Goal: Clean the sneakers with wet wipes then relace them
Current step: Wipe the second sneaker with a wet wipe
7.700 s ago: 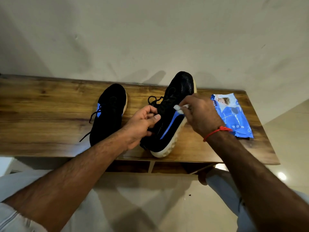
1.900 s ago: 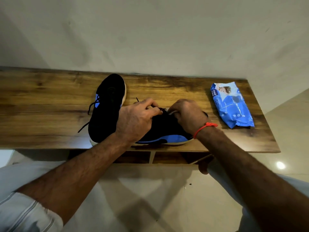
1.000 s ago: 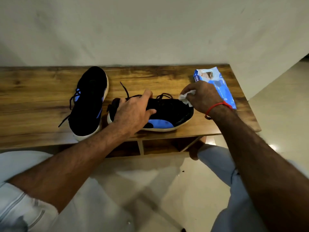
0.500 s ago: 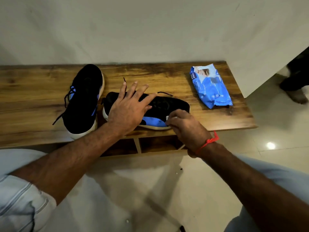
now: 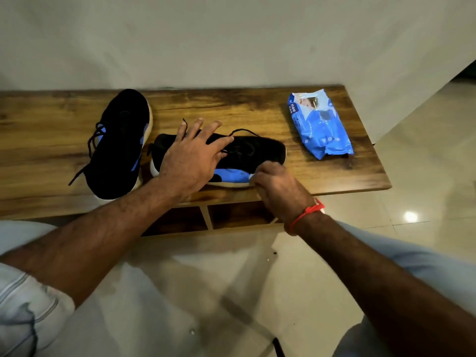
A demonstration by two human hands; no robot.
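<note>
Two black sneakers with blue side marks sit on a wooden bench (image 5: 257, 114). The left sneaker (image 5: 121, 140) points away from me, laces loose. The right sneaker (image 5: 255, 153) lies crosswise, toe to the right, near the bench's front edge. My left hand (image 5: 193, 158) presses flat on its heel and collar, fingers spread. My right hand (image 5: 275, 184) pinches a small white wet wipe (image 5: 251, 176) against the shoe's near side by the white sole. Most of the wipe is hidden under my fingers.
A blue pack of wet wipes (image 5: 319, 124) lies at the bench's right end. A wall runs directly behind the bench. Open shelf compartments (image 5: 231, 215) sit under the bench top, and glossy floor tiles spread to the right.
My right hand dropped from the shoe's toe top to its near side with the wipe. My left hand went from gripping the collar to lying flat with fingers spread.
</note>
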